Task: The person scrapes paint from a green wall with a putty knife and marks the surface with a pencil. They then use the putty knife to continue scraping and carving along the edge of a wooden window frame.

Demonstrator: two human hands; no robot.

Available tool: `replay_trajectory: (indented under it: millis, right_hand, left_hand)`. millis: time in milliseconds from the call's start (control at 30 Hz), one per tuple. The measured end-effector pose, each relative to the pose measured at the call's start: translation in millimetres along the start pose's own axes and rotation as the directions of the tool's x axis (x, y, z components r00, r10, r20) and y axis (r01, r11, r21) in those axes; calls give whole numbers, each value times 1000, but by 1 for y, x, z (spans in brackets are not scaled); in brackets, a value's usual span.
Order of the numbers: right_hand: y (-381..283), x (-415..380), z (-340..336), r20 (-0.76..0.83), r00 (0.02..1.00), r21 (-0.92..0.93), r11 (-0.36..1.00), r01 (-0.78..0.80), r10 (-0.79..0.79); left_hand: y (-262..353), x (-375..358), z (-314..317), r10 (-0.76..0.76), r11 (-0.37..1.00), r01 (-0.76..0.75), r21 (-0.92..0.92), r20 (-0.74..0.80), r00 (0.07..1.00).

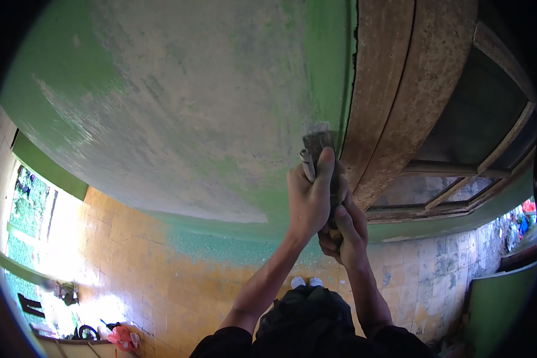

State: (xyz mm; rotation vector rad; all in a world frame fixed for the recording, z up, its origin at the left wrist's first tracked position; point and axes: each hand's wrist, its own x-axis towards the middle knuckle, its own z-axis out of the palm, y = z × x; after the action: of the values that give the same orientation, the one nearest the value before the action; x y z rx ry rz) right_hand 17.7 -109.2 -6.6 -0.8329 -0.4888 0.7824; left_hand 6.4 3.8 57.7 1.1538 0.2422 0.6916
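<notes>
Fingers (324,170) grip a flat scraper (319,141) against patchy-painted wall (203,101).

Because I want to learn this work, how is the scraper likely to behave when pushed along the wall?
The scraper is probably stiff, as its flat end shows no bend. It should resist twisting, since the left hand and right hand both grip it. It might skid where the green paint beside the wooden frame looks smooth.

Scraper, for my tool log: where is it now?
In the head view, right of centre, the scraper is in the left hand and right hand, at the wall left of the wooden frame.
</notes>
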Motion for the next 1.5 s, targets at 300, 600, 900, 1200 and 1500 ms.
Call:
replay_trajectory:
  millis: [300,600,900,1200,1500]
  right_hand:
    - [-3,2,-8,70,996,58,997,-58,54]
    - [-10,9,-10,93,995,51,997,-51,46]
    - [-12,0,-10,58,994,55,994,-98,95]
    - [14,-5,-6,-36,998,40,998,-49,50]
    - [15,-2,-10,3,999,-65,997,46,-45]
  left_hand:
    - [-16,-10,0,-18,997,26,78,-97,995]
    - [-12,-9,8,25,999,-21,42,-112,993]
    - [-1,1,12,102,992,-98,83,-44,994]
    - [-32,-10,-15,-88,994,90,69,-30,996]
    - [-38,-4,-14,-30,998,30,55,-15,999]
